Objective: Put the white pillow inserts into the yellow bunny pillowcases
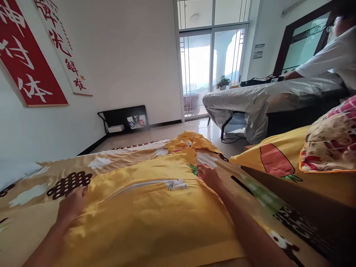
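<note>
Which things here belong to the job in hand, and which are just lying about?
Seemingly in the job:
- yellow pillowcase
- left hand, at its left edge
- right hand, at its right edge

Apparently lying about:
- floral cushion
- potted plant
- white box

Open air over the yellow pillowcase (155, 218), all the way between left hand (72, 202) and right hand (209, 176)! Left side, the flat sheet (30, 215) leaves a low lane; far, crumpled yellow cloth (198, 140) bunches up; right, the carrot-print pillow (278, 159) blocks.
</note>
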Tool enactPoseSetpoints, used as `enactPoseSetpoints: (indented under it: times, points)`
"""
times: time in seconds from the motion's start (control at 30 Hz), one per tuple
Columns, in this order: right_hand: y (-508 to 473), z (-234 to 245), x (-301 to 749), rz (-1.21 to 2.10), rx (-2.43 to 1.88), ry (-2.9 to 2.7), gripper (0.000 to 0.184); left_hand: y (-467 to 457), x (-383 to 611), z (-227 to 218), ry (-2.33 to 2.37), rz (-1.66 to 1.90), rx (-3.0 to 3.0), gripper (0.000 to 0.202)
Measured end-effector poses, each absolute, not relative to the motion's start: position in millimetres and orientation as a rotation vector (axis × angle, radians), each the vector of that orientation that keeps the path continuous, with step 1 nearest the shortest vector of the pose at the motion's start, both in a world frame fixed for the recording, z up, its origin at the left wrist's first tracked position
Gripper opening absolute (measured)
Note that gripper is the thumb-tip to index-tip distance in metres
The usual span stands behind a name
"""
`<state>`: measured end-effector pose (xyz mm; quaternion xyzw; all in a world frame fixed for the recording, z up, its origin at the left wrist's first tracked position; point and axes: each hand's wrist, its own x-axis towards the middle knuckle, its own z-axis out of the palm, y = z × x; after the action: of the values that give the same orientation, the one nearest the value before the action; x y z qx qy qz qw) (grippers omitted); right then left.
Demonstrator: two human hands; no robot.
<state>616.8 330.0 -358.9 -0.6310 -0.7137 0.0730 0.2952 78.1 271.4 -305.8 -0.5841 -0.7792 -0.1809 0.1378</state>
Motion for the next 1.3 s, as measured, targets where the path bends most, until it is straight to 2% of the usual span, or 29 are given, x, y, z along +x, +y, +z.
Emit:
enactPoseSetpoints:
  times: [0.07,0.17,0.27,0.4,0.53,0.63,0.83,1.0,1.3]
  points:
    - [321.4,-347.5,598.9,0.238,-1.523,-1.956,0.027,274.2,122.5,-286.8,-2.152,-0.660,-1.774,0.043]
    - [306.9,-338.8,573.4,0.309,-1.330,-2.047,0.017,270.7,211.5,-265.9,-1.758,-0.990,-2.177,0.034]
    - [296.9,-339.1,561.8,0.381,-1.200,-2.083,0.017,262.6,301.4,-260.1,-1.539,-0.740,-2.518,0.025]
    - [291.7,-340.3,565.7,0.441,-1.170,-2.123,0.019,260.9,369.9,-281.0,-1.336,-0.353,-2.608,0.021]
    - [287.1,-334.8,567.2,0.415,-1.270,-2.173,0.013,265.9,376.2,-315.7,-1.424,-0.497,-2.567,0.021]
    - [285.5,-330.8,562.6,0.428,-1.332,-2.209,0.018,266.6,370.0,-328.3,-1.493,-0.567,-2.578,0.016]
    - [288.2,-333.3,558.8,0.465,-1.369,-2.251,0.023,266.6,372.1,-328.2,-1.607,-0.601,-2.609,0.013]
    - [288.4,-337.0,561.6,0.451,-1.360,-2.233,0.013,265.2,371.3,-335.2,-1.496,-0.648,-2.618,0.017]
    - [292.5,-341.6,572.2,0.431,-1.303,-2.255,0.013,257.2,371.3,-329.8,-1.300,-0.453,-2.739,0.022]
